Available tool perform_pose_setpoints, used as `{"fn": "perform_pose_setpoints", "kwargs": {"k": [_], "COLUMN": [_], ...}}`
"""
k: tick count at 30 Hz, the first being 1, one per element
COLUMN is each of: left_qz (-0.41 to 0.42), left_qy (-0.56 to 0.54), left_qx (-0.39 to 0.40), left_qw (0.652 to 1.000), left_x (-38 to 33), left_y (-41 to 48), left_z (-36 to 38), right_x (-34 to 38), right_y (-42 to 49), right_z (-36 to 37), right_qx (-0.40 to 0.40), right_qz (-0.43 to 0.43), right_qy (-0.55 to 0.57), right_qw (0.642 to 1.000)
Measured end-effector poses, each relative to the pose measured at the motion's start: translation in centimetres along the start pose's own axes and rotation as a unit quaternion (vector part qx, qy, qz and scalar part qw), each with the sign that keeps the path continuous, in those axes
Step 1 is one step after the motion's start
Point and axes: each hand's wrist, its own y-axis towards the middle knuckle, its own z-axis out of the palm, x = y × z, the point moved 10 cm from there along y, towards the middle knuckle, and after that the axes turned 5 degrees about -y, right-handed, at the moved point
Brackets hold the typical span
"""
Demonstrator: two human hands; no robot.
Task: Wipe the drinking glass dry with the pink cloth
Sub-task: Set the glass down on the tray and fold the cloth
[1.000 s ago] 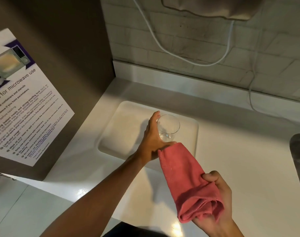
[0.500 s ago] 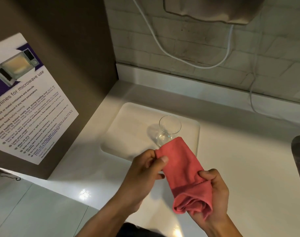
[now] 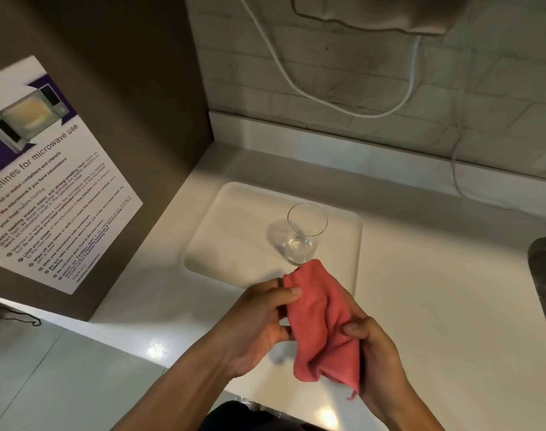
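A clear drinking glass (image 3: 304, 233) stands upright on a white tray (image 3: 234, 231) on the counter, with no hand touching it. Just in front of it, both hands hold the pink cloth (image 3: 324, 325) above the counter. My left hand (image 3: 259, 321) pinches the cloth's upper left edge between thumb and fingers. My right hand (image 3: 374, 353) grips the cloth's right side, with its thumb pressed on the fabric. The cloth's top corner overlaps the glass's base in the view.
A brown cabinet side with a microwave-use poster (image 3: 44, 181) stands at the left. A tiled wall with a white cable (image 3: 327, 101) runs along the back. A metal sink edge (image 3: 545, 275) shows at the far right. The white counter (image 3: 452, 306) extends right.
My left hand let go of the glass, leaving it on the tray, and came back to take hold of the pink cloth's upper edge. My right hand kept the cloth.
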Motion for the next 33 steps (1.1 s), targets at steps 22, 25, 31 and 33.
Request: {"fn": "perform_pose_setpoints", "kwargs": {"k": [22, 25, 31, 33], "left_qz": [0.272, 0.265, 0.236, 0.227], "left_qy": [0.569, 0.562, 0.591, 0.591], "left_qx": [0.066, 0.069, 0.121, 0.128], "left_qw": [0.773, 0.781, 0.762, 0.764], "left_x": [-9.6, -9.0, -7.3, -6.7], "left_y": [-0.4, 0.0, 0.6, 0.9], "left_z": [9.6, 10.7, 12.3, 12.8], "right_x": [14.8, 15.6, 15.5, 15.4], "right_y": [-4.9, -5.4, -5.8, -5.7], "right_z": [1.5, 0.6, -1.7, -2.8], "right_qx": [-0.052, -0.068, -0.071, -0.076], "right_qz": [-0.334, -0.303, -0.197, -0.148], "right_qy": [-0.669, -0.670, -0.682, -0.706], "right_qw": [0.663, 0.675, 0.700, 0.688]}}
